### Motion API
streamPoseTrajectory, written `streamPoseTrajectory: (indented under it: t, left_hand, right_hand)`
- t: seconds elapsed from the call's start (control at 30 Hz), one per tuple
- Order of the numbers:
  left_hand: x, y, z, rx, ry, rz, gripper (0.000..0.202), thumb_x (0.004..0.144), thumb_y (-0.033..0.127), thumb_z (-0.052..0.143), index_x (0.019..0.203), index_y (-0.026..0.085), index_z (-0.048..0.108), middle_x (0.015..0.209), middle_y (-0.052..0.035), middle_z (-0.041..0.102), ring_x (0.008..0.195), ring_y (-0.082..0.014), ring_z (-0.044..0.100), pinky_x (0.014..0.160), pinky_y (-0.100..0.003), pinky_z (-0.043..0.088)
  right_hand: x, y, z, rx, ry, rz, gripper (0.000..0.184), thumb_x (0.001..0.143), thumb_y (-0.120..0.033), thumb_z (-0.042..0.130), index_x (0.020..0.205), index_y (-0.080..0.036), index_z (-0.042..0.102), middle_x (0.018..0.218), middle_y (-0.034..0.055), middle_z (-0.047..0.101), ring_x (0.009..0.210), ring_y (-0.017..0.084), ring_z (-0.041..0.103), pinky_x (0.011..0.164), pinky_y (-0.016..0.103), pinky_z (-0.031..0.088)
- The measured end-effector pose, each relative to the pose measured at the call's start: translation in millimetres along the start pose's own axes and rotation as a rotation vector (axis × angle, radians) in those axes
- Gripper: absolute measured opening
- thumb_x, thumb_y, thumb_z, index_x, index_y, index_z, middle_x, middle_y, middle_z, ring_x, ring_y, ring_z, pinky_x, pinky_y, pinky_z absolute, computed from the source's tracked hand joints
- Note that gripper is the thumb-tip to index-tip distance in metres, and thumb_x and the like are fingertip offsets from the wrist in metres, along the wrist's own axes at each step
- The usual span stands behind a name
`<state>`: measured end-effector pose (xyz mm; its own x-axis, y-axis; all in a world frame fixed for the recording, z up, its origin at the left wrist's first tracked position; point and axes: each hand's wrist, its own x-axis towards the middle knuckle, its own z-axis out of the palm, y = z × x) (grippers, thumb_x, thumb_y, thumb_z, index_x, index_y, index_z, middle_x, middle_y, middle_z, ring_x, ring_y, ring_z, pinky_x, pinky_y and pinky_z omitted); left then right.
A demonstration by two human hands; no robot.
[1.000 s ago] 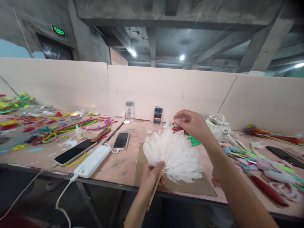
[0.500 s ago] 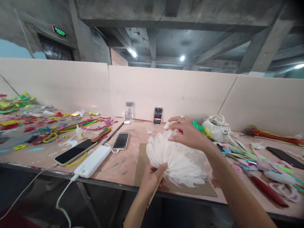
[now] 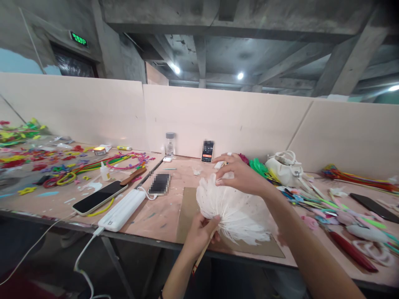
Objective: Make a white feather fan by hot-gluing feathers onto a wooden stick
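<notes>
A white feather fan (image 3: 240, 209) is held over a brown board (image 3: 186, 211) at the table's front edge. My left hand (image 3: 202, 232) is closed round the base of the fan, thumb on top where the feathers meet. Its thin wooden handle (image 3: 200, 259) slants down below the hand. My right hand (image 3: 240, 172) reaches over the fan's far edge, with thumb and index finger closed on the upper feathers. The other fingers of that hand stretch out above. Part of the fan's upper edge is hidden by the right hand.
A phone (image 3: 207, 151) leans against the partition behind the fan. Left lie another phone (image 3: 159, 184), a white power bank (image 3: 122, 211) and a black-screened phone (image 3: 99, 197). Right are a white bag (image 3: 284, 170), colourful craft pieces (image 3: 327, 209) and a dark red tool (image 3: 353, 251).
My right hand has shifted slightly left, and its thumb and index finger have closed in on the upper feathers. The fan's left edge has moved a little right. My left hand keeps its hold.
</notes>
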<state>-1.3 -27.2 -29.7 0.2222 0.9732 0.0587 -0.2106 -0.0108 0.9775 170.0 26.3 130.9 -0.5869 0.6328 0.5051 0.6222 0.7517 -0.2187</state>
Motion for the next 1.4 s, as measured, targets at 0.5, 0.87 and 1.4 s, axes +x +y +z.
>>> streamPoseTrajectory:
  t: [0.5, 0.87, 1.4]
  left_hand:
    - [0.2, -0.3, 1.9, -0.017, 0.05, 0.01, 0.05, 0.07, 0.063, 0.076, 0.069, 0.017, 0.057, 0.046, 0.0032, 0.055, 0.038, -0.0105, 0.053, 0.037, -0.018, 0.034]
    - [3.6, 0.2, 1.1, 0.033, 0.104, 0.008, 0.044, 0.073, 0.056, 0.073, 0.061, 0.017, 0.056, 0.038, -0.0001, 0.055, 0.031, -0.0097, 0.045, 0.034, -0.019, 0.03]
    - [-0.2, -10.3, -2.4, 0.142, 0.041, 0.08, 0.048, 0.079, 0.062, 0.07, 0.073, 0.015, 0.062, 0.044, 0.0014, 0.057, 0.037, -0.0103, 0.05, 0.038, -0.018, 0.036]
  right_hand:
    - [16.3, 7.7, 17.3, -0.077, 0.071, 0.018, 0.009, 0.08, -0.023, 0.085, 0.077, -0.027, 0.077, 0.132, 0.0039, 0.064, 0.132, 0.036, 0.041, 0.112, 0.057, 0.032]
    - [24.7, 21.0, -0.9, -0.068, 0.193, -0.01, 0.01, 0.095, -0.027, 0.066, 0.089, -0.024, 0.073, 0.117, 0.007, 0.072, 0.12, 0.027, 0.059, 0.108, 0.048, 0.035]
    - [6.3, 1.3, -6.7, 0.02, -0.159, 0.148, 0.023, 0.074, -0.021, 0.083, 0.096, -0.023, 0.076, 0.105, -0.0005, 0.077, 0.101, 0.024, 0.07, 0.086, 0.033, 0.05]
